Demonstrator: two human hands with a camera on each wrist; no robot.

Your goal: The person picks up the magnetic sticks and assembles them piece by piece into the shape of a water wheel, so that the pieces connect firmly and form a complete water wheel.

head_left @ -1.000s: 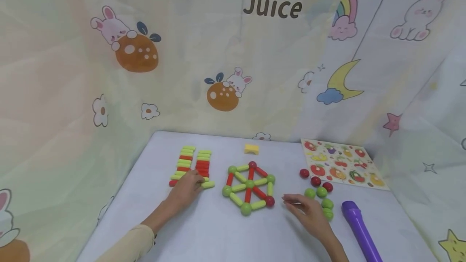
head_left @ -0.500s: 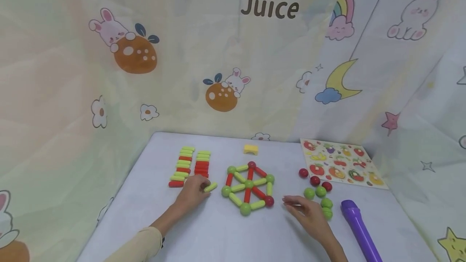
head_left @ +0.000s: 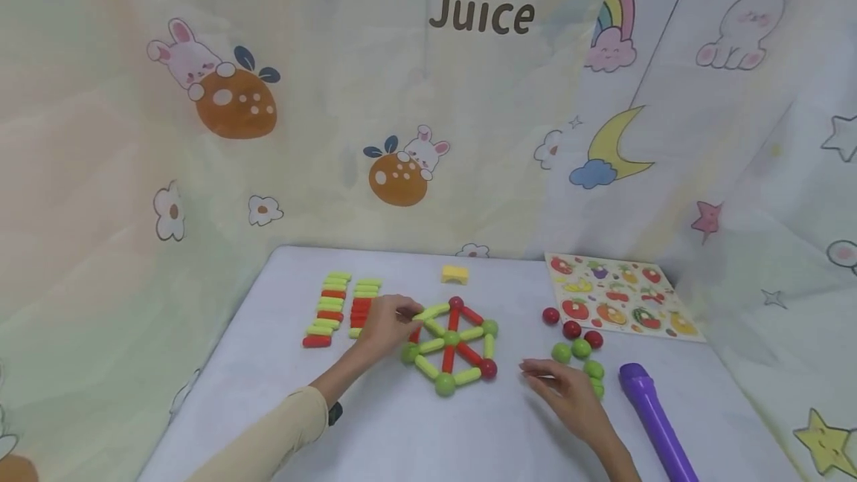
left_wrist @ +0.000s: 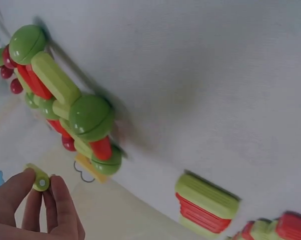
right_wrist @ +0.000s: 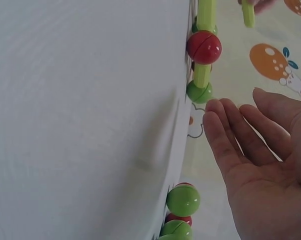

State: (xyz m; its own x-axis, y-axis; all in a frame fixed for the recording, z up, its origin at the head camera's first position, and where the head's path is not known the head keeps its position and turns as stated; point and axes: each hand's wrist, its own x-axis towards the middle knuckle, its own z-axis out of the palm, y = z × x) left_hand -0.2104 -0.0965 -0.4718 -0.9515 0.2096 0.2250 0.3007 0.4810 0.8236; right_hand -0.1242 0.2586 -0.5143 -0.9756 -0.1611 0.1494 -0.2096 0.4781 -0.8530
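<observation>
Stick in light green is pinched between the thumb and fingertips of the left hand, gap closed right down onto it. Shows best in the lower left of the left wrist view, held up off the table. In the head view that hand sits just below centre, over the upper left of a wheel made of red and green sticks and balls; can't tell from there if the held piece is touching it.

Right hand is at the lower right, just off the wheel's right side, fingers pretty straight with a gap to the thumb, holding nothing. Red balls and green balls are bunched near it, with a purple microphone further toward the bottom right corner and a fruit picture sheet above.

Over on the left, loose sticks lie in two columns, green and red mixed. Small yellow block sits above the wheel, and a cartoon bunny curtain fills the top.
</observation>
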